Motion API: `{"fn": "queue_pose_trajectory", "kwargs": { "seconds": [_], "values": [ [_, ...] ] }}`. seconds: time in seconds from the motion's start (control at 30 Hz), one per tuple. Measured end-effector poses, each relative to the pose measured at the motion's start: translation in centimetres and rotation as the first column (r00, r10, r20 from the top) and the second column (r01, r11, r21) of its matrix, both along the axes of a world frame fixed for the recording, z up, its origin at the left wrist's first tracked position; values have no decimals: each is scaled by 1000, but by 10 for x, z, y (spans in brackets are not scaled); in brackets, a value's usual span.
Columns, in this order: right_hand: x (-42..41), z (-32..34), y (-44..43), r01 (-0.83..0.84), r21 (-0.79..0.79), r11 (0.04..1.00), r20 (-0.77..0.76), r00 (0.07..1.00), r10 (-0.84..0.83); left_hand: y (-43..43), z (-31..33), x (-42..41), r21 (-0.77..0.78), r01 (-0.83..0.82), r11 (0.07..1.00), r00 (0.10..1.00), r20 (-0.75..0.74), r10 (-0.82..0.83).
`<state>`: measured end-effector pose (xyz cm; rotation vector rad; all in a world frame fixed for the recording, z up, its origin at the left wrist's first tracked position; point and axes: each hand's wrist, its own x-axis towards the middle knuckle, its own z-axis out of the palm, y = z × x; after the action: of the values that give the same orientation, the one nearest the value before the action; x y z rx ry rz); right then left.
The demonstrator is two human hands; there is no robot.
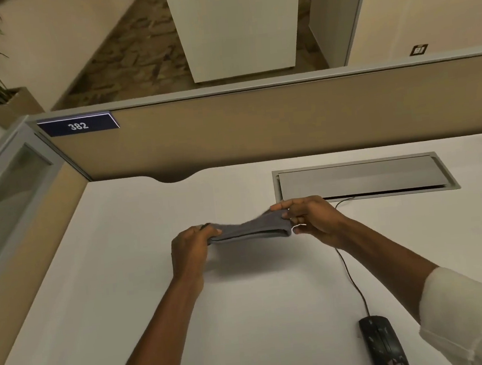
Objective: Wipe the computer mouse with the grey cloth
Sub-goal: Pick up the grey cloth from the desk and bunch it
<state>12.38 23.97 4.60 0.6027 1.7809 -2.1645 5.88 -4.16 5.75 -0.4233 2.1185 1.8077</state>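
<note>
While both hands grip folded grey cloth, mouse untouched on desk

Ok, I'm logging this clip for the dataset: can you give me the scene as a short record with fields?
setting: white desk in an office cubicle
cloth: grey cloth, folded, held above the desk
left hand: grip on the cloth's left end
right hand: grip on its right end
mouse: black wired mouse on the desk, untouched
wiping: not begun

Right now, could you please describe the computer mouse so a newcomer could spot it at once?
On the white desk, follow the thin black cable from the grey hatch toward the near right edge. It ends at the computer mouse, the only black, oval object lying there.
</note>
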Motion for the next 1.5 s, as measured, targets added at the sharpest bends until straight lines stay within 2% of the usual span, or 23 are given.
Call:
{"fn": "queue_pose_trajectory", "kwargs": {
  "seconds": [0.07, 0.13, 0.2, 0.3, 0.4, 0.47, 0.6, 0.63, 0.77, 0.93, 1.07, 1.17, 1.27, 1.37, 1.43, 1.5],
  "values": [
    [21, 12, -2, 16, -91, 996, -5, 1000, -16, -4, 11, 18, 84, -36, 996, 999, -23, 38],
    [42, 24, -4, 30, -170, 985, 0, 1000, -30, -9, 23, 37, 161, 8, 987, 999, -48, 0],
    [66, 37, -5, -3, -172, 985, -49, 999, -5, -15, 34, 56, 215, 61, 975, 996, -71, -47],
    [101, 57, -6, -86, -24, 996, -186, 979, 80, -22, 51, 88, 274, 56, 960, 996, -77, -36],
    [136, 78, -10, -88, 196, 977, -254, 957, 137, -24, 68, 123, 274, 55, 960, 995, -91, -31],
    [157, 90, -12, -3, 330, 944, -280, 955, 101, -24, 78, 144, 250, 97, 963, 991, -113, -70],
    [194, 104, -16, 148, 450, 881, -282, 959, -17, -24, 88, 182, 208, 168, 964, 977, -169, -134],
    [203, 105, -16, 162, 442, 882, -278, 960, -37, -22, 88, 190, 197, 181, 964, 973, -178, -147],
    [237, 101, -17, 159, 253, 954, -229, 968, -100, -8, 81, 219, 170, 223, 960, 969, -145, -199],
    [283, 86, -12, 196, 160, 967, -141, 975, -174, 6, 75, 239, 157, 236, 959, 971, -4, -239],
    [314, 87, 10, 94, -42, 995, -118, 988, -99, 10, 70, 247, 223, 361, 906, 907, 143, -397],
    [331, 91, 27, 44, -4, 999, -124, 991, -44, 14, 72, 251, 276, 408, 870, 874, 157, -460],
    [343, 97, 36, 71, 105, 992, -183, 982, -51, 21, 79, 257, 170, 431, 886, 893, 59, -446],
    [349, 103, 39, 164, 307, 938, -402, 915, -28, 29, 83, 265, 29, 427, 904, 894, -162, -417],
    [350, 109, 43, 228, 360, 905, -531, 848, -3, 31, 84, 271, 3, 454, 891, 843, -327, -428],
    [352, 114, 49, 274, 325, 905, -624, 782, -12, 30, 84, 273, 47, 504, 863, 772, -471, -425]
  ]
}}
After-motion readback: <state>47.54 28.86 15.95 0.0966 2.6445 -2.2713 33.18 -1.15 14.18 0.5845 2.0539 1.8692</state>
